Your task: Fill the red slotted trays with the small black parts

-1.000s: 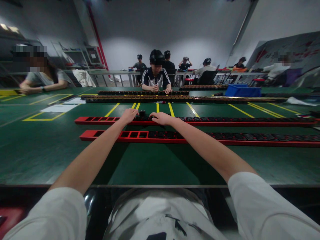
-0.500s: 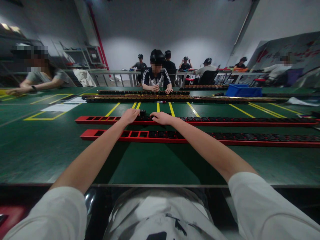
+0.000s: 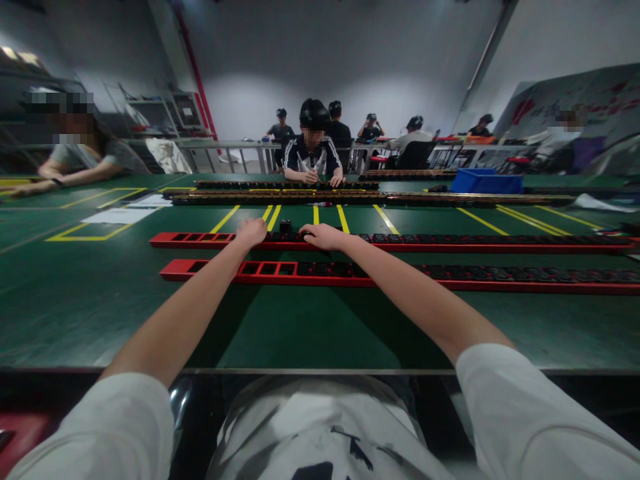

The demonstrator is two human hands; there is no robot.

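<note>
Over the far red rail (image 3: 165,241), my left hand (image 3: 253,231) is held loosely with its fingers apart; I see nothing in it. A small black block (image 3: 285,227) stands up from the rail between my two hands, touching neither. On the right side of that block, my right hand (image 3: 323,236) rests on the rail with fingers closed over a small black piece (image 3: 307,233), which they mostly hide. Nearer me lies a second red rail (image 3: 173,270), parallel, with open square slots at its left and black square pieces filling it rightward. My left forearm crosses above it.
Beyond the rails run long dark strips (image 3: 225,197), and a blue bin (image 3: 487,181) stands at the back right. White papers (image 3: 117,215) lie left on the green table (image 3: 310,327). A co-worker (image 3: 314,150) sits opposite, and another person (image 3: 85,157) is at the left.
My left hand has moved a little to the left, away from the black block, which now shows uncovered. My right hand stays in place.
</note>
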